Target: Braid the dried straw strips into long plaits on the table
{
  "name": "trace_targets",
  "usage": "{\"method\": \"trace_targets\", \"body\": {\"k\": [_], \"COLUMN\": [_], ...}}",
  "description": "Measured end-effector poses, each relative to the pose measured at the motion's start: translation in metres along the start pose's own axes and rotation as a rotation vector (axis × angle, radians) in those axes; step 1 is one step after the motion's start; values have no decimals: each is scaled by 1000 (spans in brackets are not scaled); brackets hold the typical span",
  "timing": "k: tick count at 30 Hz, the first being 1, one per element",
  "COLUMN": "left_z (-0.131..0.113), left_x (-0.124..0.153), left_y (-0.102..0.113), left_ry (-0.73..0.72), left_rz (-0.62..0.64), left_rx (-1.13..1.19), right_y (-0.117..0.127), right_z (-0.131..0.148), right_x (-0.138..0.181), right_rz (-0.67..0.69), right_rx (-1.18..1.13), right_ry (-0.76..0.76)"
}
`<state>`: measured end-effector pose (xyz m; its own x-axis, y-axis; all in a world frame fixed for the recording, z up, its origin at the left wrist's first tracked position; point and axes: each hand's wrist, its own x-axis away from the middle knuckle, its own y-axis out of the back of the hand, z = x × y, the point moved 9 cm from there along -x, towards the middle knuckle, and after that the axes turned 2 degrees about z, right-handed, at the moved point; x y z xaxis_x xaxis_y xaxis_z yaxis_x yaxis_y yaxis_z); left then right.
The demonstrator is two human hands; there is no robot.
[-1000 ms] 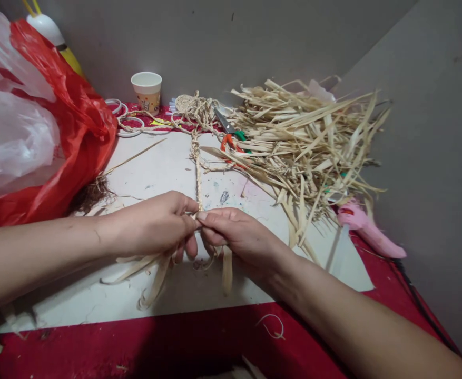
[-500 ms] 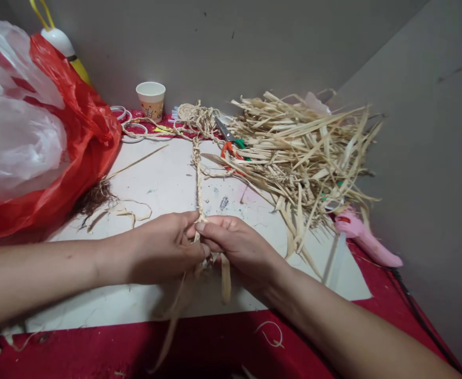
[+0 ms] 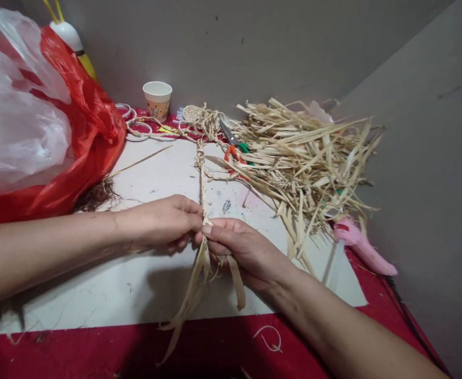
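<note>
A pale braid of dried plant strips runs from the back of the white board toward me, between my hands. My right hand pinches its near end, thumb on top. From the left, my left hand closes its fingers on the braid at the same spot, touching the right fingertips. Below the fingers, loose flat strips hang toward the table's front, and another strip dangles under my right hand. The left fingertips are partly hidden.
At the back right lies a heap of dried strips, with scissors at its left side. A pink glue gun rests at the right. A paper cup and white rings stand behind. A red plastic bag fills the left.
My left hand has shifted up to the braid's end, uncovering the loose strips below. The right hand keeps its pinch. The view has shifted slightly.
</note>
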<state>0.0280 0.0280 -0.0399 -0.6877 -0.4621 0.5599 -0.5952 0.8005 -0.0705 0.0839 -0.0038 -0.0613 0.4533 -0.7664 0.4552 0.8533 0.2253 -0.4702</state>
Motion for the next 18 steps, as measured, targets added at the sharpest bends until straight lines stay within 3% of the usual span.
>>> {"method": "trace_targets", "body": {"k": [11,18], "left_z": [-6,-6], "left_x": [-3,-7], "left_y": [14,14], "left_ry": [-125,-136], "left_rz": [-75,-70], "left_rx": [-294,-207], "right_y": [11,17], "right_z": [1,8], "right_x": [3,4], "right_rz": [-17,-47], "right_rx": [167,404], "right_ry": [-49,7]}}
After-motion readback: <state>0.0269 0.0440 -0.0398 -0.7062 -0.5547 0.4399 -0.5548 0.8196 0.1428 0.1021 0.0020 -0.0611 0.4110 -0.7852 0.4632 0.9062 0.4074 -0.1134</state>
